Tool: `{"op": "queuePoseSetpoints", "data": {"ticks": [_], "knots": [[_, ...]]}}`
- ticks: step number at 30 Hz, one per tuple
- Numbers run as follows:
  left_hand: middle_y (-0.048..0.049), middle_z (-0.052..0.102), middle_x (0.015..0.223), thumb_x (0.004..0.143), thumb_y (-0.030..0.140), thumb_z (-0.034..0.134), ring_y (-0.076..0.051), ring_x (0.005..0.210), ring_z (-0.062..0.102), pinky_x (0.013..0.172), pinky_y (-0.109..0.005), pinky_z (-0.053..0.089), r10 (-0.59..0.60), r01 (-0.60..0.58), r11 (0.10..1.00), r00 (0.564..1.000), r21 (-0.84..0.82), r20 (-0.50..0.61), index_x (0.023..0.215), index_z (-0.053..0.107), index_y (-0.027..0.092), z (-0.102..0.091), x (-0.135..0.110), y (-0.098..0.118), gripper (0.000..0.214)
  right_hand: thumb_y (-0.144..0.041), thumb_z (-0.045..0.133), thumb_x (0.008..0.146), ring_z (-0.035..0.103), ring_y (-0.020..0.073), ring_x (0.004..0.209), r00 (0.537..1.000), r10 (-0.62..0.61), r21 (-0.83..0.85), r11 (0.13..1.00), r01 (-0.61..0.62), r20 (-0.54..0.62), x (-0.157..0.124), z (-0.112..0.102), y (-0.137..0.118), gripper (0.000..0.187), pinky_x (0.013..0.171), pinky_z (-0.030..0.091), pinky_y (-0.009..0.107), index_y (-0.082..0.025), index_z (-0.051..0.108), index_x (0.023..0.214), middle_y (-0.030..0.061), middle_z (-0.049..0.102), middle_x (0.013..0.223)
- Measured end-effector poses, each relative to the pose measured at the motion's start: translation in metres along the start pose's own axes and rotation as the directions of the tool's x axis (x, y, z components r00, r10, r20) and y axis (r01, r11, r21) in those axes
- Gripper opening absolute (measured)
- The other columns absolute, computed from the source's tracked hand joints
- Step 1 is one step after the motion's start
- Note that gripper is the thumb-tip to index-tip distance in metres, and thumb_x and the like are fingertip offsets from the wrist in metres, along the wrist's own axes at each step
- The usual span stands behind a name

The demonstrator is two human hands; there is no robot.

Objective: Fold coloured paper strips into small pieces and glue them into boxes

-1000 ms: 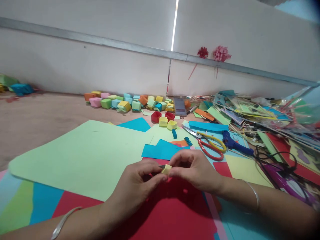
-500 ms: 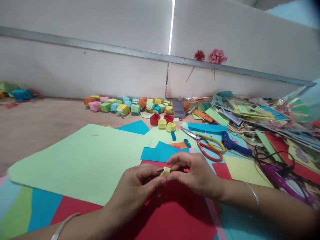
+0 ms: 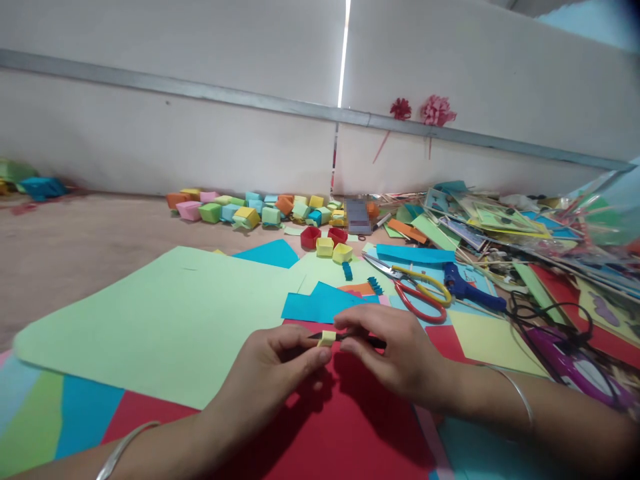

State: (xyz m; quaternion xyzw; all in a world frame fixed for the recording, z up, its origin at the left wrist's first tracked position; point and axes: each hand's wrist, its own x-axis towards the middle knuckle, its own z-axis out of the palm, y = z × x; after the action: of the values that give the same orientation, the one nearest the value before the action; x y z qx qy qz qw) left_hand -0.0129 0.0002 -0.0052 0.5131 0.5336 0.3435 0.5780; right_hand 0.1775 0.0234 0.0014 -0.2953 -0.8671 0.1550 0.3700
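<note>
Over a red paper sheet [image 3: 320, 427], my left hand [image 3: 273, 363] pinches a small pale-yellow paper strip [image 3: 327, 339] between thumb and fingers. The strip is wrapped around a thin dark stick with a pointed end, perhaps a pencil [image 3: 376, 342]. My right hand [image 3: 400, 347] closes its thumb and fingers on the stick, just right of the strip. Beyond the hands are blue paper pieces [image 3: 320, 303], two small yellow paper boxes [image 3: 325, 247] and two small red paper boxes [image 3: 311, 238].
Scissors [image 3: 423, 287] with red and yellow handles lie to the right, beside a blue glue gun [image 3: 470, 288]. A large light-green sheet [image 3: 160, 320] spreads left. Several folded paper boxes [image 3: 247, 218] line the wall, near a phone [image 3: 358, 217]. Craft scraps [image 3: 500, 227] pile up at right.
The dark stick now lies more level, and more of it shows right of the yellow strip. My right fingertips have drawn slightly away from the strip.
</note>
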Motion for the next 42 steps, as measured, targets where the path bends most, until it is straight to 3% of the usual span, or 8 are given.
{"op": "queuePoseSetpoints", "data": {"ticks": [3, 8, 17, 26, 31, 35, 37, 42], "knots": [[-0.0004, 0.064, 0.051, 0.067, 0.040, 0.069, -0.013, 0.050, 0.057, 0.051, -0.024, 0.044, 0.009, -0.009, 1.000, 1.000, 0.014, -0.007, 0.058, 0.067, 0.017, 0.000, -0.001, 0.001, 0.024, -0.015, 0.056, 0.090, 0.065, 0.0146, 0.082, 0.999, 0.032, 0.028, 0.999, -0.033, 0.027, 0.000, -0.001, 0.001, 0.012, 0.072, 0.050, 0.025, -0.016, 0.067, 0.085, 0.0066, 0.071, 0.089], [-0.0010, 0.065, 0.053, 0.068, 0.039, 0.069, -0.013, 0.051, 0.054, 0.051, -0.025, 0.041, 0.016, -0.016, 1.000, 1.000, 0.024, -0.010, 0.060, 0.069, 0.017, -0.001, -0.003, 0.000, 0.023, -0.023, 0.047, 0.097, 0.059, 0.0138, 0.060, 0.992, 0.065, -0.130, 0.990, -0.051, 0.106, -0.005, 0.006, 0.005, 0.023, 0.055, 0.040, 0.024, -0.017, 0.064, 0.082, 0.0030, 0.068, 0.069], [-0.0012, 0.064, 0.055, 0.070, 0.040, 0.069, -0.013, 0.052, 0.053, 0.052, -0.025, 0.041, 0.001, -0.001, 1.000, 1.000, 0.006, 0.014, 0.060, 0.071, 0.016, -0.002, -0.003, -0.001, 0.026, -0.028, 0.046, 0.099, 0.064, 0.0142, 0.070, 0.999, -0.042, -0.105, 0.994, 0.042, 0.009, -0.003, 0.008, 0.001, 0.022, 0.062, 0.046, 0.023, -0.016, 0.063, 0.094, 0.0053, 0.072, 0.080], [-0.0013, 0.063, 0.053, 0.073, 0.040, 0.068, -0.013, 0.050, 0.057, 0.051, -0.025, 0.042, 0.012, -0.010, 0.999, 0.998, -0.042, 0.064, 0.060, 0.069, 0.016, -0.001, -0.004, -0.001, 0.028, -0.027, 0.041, 0.102, 0.064, 0.0151, 0.068, 0.996, -0.091, -0.164, 0.982, 0.089, -0.004, -0.006, 0.012, 0.002, 0.030, 0.063, 0.047, 0.025, -0.015, 0.068, 0.096, 0.0060, 0.074, 0.080], [-0.0017, 0.063, 0.054, 0.074, 0.039, 0.067, -0.013, 0.050, 0.053, 0.051, -0.025, 0.042, 0.037, -0.038, 0.999, 0.998, 0.026, 0.049, 0.060, 0.071, 0.016, -0.002, -0.004, -0.003, 0.027, -0.024, 0.047, 0.098, 0.063, 0.0140, 0.069, 0.994, 0.064, 0.018, 0.998, -0.066, 0.093, -0.004, 0.007, 0.000, 0.024, 0.062, 0.047, 0.023, -0.015, 0.069, 0.092, 0.0057, 0.072, 0.079], [-0.0050, 0.069, 0.065, 0.071, 0.037, 0.069, -0.016, 0.062, 0.056, 0.058, -0.027, 0.044, 0.105, -0.103, 0.989, 0.994, 0.108, -0.019, 0.065, 0.075, 0.017, -0.002, -0.002, -0.004, 0.022, -0.017, 0.057, 0.091, 0.063, 0.0118, 0.069, 0.942, 0.263, 0.147, 0.944, -0.296, 0.209, 0.001, 0.003, -0.003, 0.013, 0.063, 0.046, 0.020, -0.017, 0.070, 0.087, 0.0016, 0.072, 0.079], [-0.0056, 0.069, 0.067, 0.070, 0.038, 0.070, -0.017, 0.065, 0.055, 0.058, -0.027, 0.044, 0.107, -0.103, 0.988, 0.994, 0.116, -0.029, 0.066, 0.077, 0.017, -0.002, -0.001, -0.004, 0.023, -0.015, 0.058, 0.089, 0.063, 0.0115, 0.068, 0.929, 0.292, 0.164, 0.929, -0.332, 0.229, 0.002, 0.002, -0.003, 0.013, 0.062, 0.046, 0.020, -0.018, 0.070, 0.086, 0.0010, 0.072, 0.078], [-0.0063, 0.070, 0.068, 0.070, 0.040, 0.069, -0.017, 0.065, 0.054, 0.060, -0.028, 0.043, 0.073, -0.072, 0.995, 0.997, 0.067, -0.019, 0.068, 0.078, 0.016, -0.002, -0.001, -0.004, 0.025, -0.018, 0.055, 0.092, 0.066, 0.0135, 0.074, 0.984, 0.135, 0.087, 0.985, -0.146, 0.117, -0.002, 0.006, -0.001, 0.014, 0.066, 0.048, 0.022, -0.016, 0.069, 0.095, 0.0045, 0.074, 0.085]]}}
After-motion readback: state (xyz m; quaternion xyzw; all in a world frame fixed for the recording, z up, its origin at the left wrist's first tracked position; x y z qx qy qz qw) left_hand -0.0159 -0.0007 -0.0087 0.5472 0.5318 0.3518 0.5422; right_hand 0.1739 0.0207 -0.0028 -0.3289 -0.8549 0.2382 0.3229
